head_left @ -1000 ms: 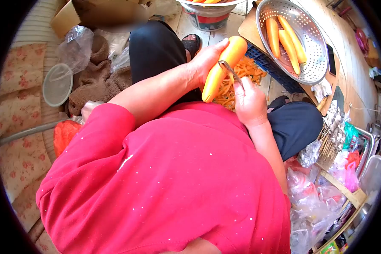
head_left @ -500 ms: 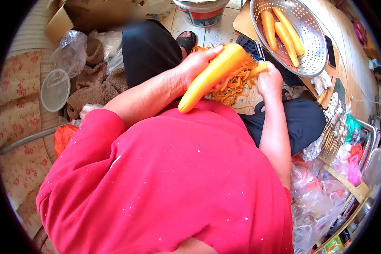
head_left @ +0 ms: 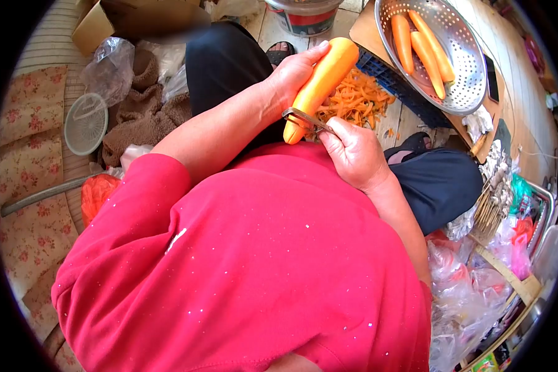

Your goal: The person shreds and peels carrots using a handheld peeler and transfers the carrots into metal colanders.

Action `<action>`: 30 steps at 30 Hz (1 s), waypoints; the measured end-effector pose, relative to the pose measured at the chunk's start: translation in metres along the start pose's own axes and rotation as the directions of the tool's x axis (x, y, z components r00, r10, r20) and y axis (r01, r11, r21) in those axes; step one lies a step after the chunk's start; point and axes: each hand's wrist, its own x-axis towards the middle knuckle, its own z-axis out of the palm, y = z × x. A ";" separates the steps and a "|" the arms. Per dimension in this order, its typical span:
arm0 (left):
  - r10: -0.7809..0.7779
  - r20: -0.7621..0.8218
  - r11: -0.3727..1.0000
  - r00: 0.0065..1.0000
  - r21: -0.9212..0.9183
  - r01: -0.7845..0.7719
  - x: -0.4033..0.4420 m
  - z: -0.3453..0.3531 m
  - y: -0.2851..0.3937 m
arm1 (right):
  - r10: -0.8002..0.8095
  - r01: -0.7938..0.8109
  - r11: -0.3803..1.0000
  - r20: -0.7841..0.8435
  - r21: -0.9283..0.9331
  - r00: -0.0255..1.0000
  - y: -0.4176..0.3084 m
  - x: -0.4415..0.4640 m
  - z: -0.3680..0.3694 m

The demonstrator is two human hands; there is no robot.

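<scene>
My left hand (head_left: 296,73) is wrapped round a thick orange carrot (head_left: 321,80), held slanting over my lap with its narrow end toward me. In my right hand (head_left: 357,154) is a metal peeler (head_left: 310,119), its blade lying across the carrot near the narrow end. The carrot's surface looks smooth and bright. Below the hands, a heap of carrot peelings (head_left: 361,99) covers part of the floor. Most of the peeler's handle is hidden in my right fist.
A metal colander (head_left: 468,93) with several carrots (head_left: 425,57) stands on a board (head_left: 367,30) at the right, beside a phone (head_left: 491,79). A bucket (head_left: 305,20) is ahead. A cardboard box (head_left: 96,28) and brown fleecy cloth (head_left: 136,131) lie left; plastic bags (head_left: 459,297) crowd the right.
The peeler has come from beyond the carrot's far end back toward me, onto its near end. My left hand and the carrot have shifted slightly, and the carrot is steeper.
</scene>
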 end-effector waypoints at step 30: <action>-0.136 0.267 0.986 0.954 0.125 0.106 -0.043 -0.002 -0.002 | 0.460 -0.457 0.886 -0.303 0.085 0.835 0.108 0.026 -0.042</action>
